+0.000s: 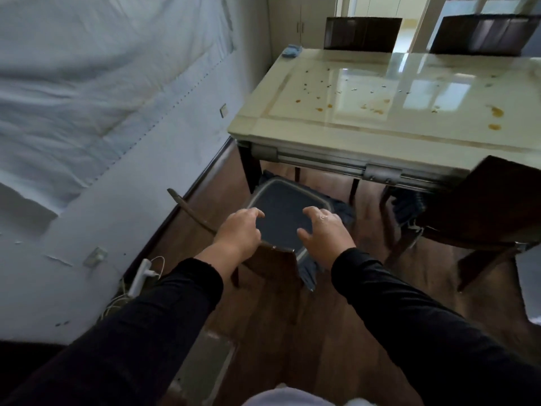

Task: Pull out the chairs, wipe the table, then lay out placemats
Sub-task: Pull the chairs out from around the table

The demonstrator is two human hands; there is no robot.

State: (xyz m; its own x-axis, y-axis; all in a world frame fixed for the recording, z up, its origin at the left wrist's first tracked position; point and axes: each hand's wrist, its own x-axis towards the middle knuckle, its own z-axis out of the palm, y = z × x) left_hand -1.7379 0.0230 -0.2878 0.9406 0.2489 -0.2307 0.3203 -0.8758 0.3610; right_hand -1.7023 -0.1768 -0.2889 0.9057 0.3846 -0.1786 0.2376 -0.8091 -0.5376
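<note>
At frame centre, your left hand and right hand hover with loosely spread fingers, gripping nothing, over the dark wooden blue-cushioned chair, while the stained cream glass-topped table remains unwiped.

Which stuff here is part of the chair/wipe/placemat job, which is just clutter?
Job: near chair under both hands, left hand, right hand; chair at right; two far chairs; stained table; blue cloth.
Clutter: power strip, wall outlet.

left hand – on chair back | right hand – over seat | table stained
</note>
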